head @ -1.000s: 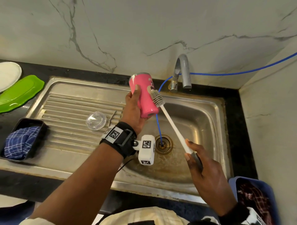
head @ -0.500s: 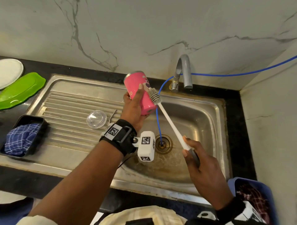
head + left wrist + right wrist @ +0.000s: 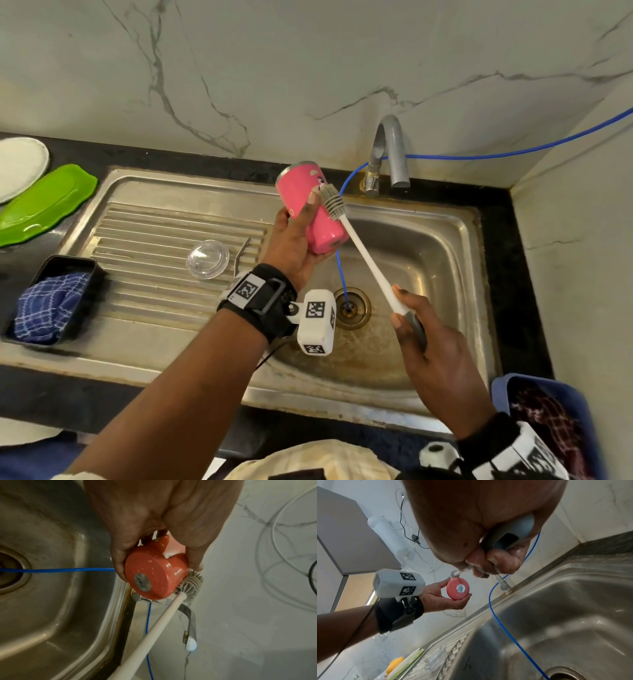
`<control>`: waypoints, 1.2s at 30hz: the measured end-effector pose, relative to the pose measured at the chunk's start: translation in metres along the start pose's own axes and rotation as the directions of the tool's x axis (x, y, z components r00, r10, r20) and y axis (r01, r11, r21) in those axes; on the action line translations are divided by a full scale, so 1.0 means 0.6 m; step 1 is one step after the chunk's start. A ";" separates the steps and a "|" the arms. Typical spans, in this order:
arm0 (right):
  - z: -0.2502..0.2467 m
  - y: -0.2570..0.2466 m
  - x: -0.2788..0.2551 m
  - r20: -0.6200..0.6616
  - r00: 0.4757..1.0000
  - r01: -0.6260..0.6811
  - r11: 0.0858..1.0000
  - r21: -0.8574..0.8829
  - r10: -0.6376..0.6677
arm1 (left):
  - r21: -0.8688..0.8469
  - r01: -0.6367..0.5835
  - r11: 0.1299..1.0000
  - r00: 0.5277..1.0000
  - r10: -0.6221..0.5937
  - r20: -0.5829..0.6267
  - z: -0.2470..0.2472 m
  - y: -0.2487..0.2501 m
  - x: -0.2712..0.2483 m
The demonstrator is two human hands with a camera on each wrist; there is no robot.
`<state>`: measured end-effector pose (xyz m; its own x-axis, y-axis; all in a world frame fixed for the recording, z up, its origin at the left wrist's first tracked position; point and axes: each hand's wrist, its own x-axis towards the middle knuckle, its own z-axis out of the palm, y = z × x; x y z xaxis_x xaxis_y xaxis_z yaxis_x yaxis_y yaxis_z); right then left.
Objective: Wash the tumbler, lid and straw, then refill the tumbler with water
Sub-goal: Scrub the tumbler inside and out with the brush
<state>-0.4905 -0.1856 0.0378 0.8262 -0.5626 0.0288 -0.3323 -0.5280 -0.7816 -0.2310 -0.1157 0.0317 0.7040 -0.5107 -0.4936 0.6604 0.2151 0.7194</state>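
Observation:
My left hand (image 3: 294, 236) grips the pink tumbler (image 3: 308, 202) tilted above the sink basin's back left corner, base towards me (image 3: 145, 577). My right hand (image 3: 421, 335) holds the grey grip of a white bottle brush (image 3: 366, 260); its bristle head (image 3: 332, 202) lies against the tumbler's outer side (image 3: 190, 585). The clear lid (image 3: 207, 259) lies on the ribbed drainboard, with a thin metal straw (image 3: 241, 255) just right of it. The tumbler's mouth is hidden.
A steel sink basin (image 3: 428, 246) with a drain (image 3: 351, 307), a grey tap (image 3: 390, 154) behind, and a blue hose (image 3: 342, 274) running into the drain. Left counter: green tray (image 3: 44, 202), white plate (image 3: 17, 164), black tray with blue cloth (image 3: 48, 305). A blue basket (image 3: 555, 421) sits at the lower right.
My left hand has raised the tumbler up and left and tilted it further. The brush head has followed, sliding along the tumbler's outer side.

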 end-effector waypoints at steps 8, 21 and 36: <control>-0.007 0.006 -0.013 0.036 0.999 -0.021 0.999 0.045 0.019 | -0.008 -0.026 1.000 1.000 0.026 -0.013 -0.009 0.021 0.009; -0.016 0.010 -0.014 0.033 0.999 -0.040 0.998 0.040 0.039 | 0.004 -0.051 0.999 0.997 0.050 0.051 -0.003 -0.001 0.011; -0.016 0.012 -0.007 0.005 0.999 -0.043 0.998 0.051 0.043 | 0.011 -0.085 0.996 0.995 0.084 0.059 0.000 -0.027 -0.008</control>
<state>-0.5009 -0.1931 0.0383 0.8135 -0.5815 -0.0080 -0.3438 -0.4698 -0.8131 -0.2454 -0.1168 0.0225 0.7404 -0.5392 -0.4013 0.5952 0.2486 0.7642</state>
